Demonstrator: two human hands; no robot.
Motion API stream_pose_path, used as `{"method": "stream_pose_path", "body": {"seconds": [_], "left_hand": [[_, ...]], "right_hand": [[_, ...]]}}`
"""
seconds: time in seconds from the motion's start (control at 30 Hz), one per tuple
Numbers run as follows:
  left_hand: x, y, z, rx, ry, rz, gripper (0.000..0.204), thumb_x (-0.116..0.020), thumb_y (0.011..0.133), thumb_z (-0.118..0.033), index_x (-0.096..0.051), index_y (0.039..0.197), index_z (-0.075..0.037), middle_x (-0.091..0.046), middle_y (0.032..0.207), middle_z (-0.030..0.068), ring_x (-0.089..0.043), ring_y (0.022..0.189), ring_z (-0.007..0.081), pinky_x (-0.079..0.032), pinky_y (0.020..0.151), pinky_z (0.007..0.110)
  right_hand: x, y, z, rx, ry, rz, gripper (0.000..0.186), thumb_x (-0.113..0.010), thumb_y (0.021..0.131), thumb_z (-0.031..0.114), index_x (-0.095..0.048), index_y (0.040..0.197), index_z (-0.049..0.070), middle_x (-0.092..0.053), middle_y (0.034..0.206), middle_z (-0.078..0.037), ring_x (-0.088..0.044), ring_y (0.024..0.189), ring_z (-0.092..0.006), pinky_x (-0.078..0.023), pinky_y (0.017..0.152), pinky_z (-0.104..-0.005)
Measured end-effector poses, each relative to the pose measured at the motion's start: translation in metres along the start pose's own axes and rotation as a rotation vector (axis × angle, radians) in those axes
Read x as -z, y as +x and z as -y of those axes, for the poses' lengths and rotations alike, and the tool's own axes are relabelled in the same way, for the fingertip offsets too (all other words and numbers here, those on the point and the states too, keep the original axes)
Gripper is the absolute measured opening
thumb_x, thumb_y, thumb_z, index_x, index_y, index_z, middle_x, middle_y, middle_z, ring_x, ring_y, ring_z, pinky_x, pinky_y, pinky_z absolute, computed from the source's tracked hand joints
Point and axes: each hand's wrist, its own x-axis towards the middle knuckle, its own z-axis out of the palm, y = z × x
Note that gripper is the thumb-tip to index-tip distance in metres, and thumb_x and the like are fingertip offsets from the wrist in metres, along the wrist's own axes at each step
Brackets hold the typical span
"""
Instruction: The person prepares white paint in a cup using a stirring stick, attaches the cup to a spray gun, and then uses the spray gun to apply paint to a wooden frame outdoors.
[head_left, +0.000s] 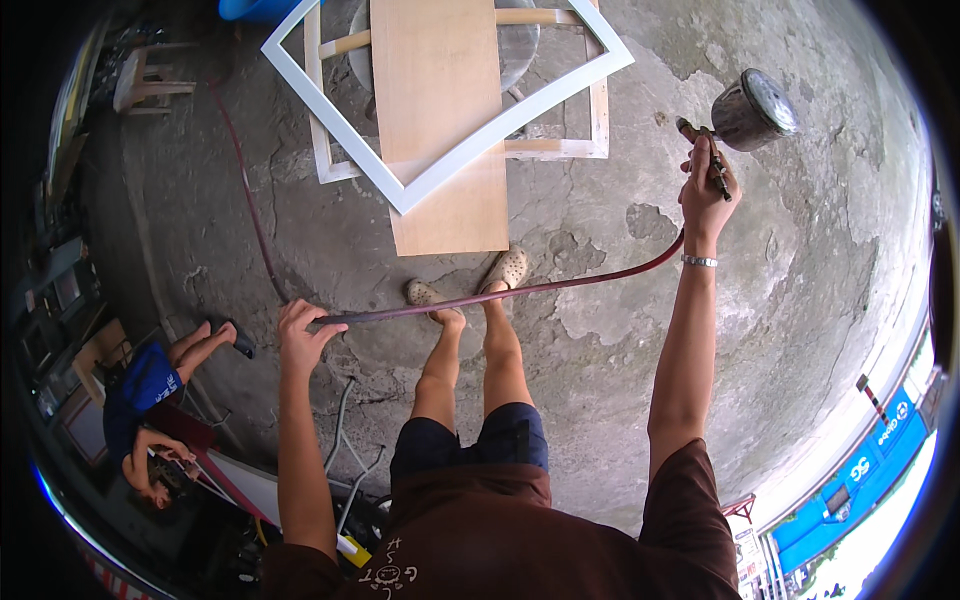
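My right hand (710, 190) is closed round a spray gun (718, 165) with a metal cup (750, 108), held out at upper right. A reddish hose (545, 285) runs from below that hand across my legs to my left hand (307, 335), whose fingers are closed on it, then onward toward the upper left. In front of my feet a white rectangular frame (500, 126) lies askew over a light plywood board (435, 60) and pale wooden frames (598, 120), above a partly hidden round top (525, 45).
Cracked concrete floor (620, 370) surrounds me. At lower left another person (145, 400) is among assorted items, near bent metal tubing (340, 430). A small wooden stool (150, 88) and a blue container (245, 10) are at upper left; a blue banner (840, 495) is at lower right.
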Motion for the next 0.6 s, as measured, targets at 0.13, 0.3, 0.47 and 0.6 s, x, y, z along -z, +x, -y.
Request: {"method": "stream_pose_path", "body": {"seconds": [0.13,0.3,0.47,0.6], "left_hand": [[0.012,-0.018,0.017,0.004,0.011,-0.007,0.036,-0.095,0.061,-0.02,-0.069,0.079,-0.004,-0.061,0.081,0.0057,-0.059,0.081,0.0282,-0.046,0.077,0.043],[0.028,-0.043,0.04,0.032,0.008,-0.035,0.037,-0.095,0.06,-0.019,-0.069,0.08,-0.003,-0.061,0.082,0.0069,-0.059,0.082,0.029,-0.046,0.076,0.044],[0.043,-0.068,0.064,0.033,-0.009,-0.055,0.037,-0.095,0.06,-0.018,-0.068,0.079,-0.002,-0.06,0.082,0.0064,-0.058,0.082,0.0292,-0.047,0.075,0.043],[0.051,-0.09,0.084,0.056,-0.008,-0.074,0.036,-0.095,0.06,-0.017,-0.068,0.079,-0.002,-0.06,0.082,0.0064,-0.059,0.082,0.0289,-0.047,0.075,0.043]], "right_hand": [[-0.008,-0.048,0.021,-0.043,0.024,0.112,0.034,-0.066,0.104,0.029,-0.076,0.106,-0.004,-0.068,0.071,-0.001,-0.06,0.064,-0.006,-0.048,0.06,-0.0234],[-0.016,-0.101,0.034,-0.008,0.021,0.181,0.035,-0.068,0.102,0.029,-0.076,0.101,-0.005,-0.069,0.07,-0.003,-0.068,0.065,-0.0091,-0.051,0.061,-0.0252],[-0.027,-0.154,0.045,0.053,-0.023,0.242,0.032,-0.068,0.102,0.028,-0.076,0.101,-0.003,-0.068,0.068,-0.005,-0.069,0.066,-0.0102,-0.05,0.06,-0.0256],[-0.035,-0.196,0.061,0.047,-0.039,0.299,0.029,-0.068,0.102,0.027,-0.077,0.103,-0.001,-0.067,0.066,-0.006,-0.07,0.065,-0.0109,-0.049,0.059,-0.026]]}}
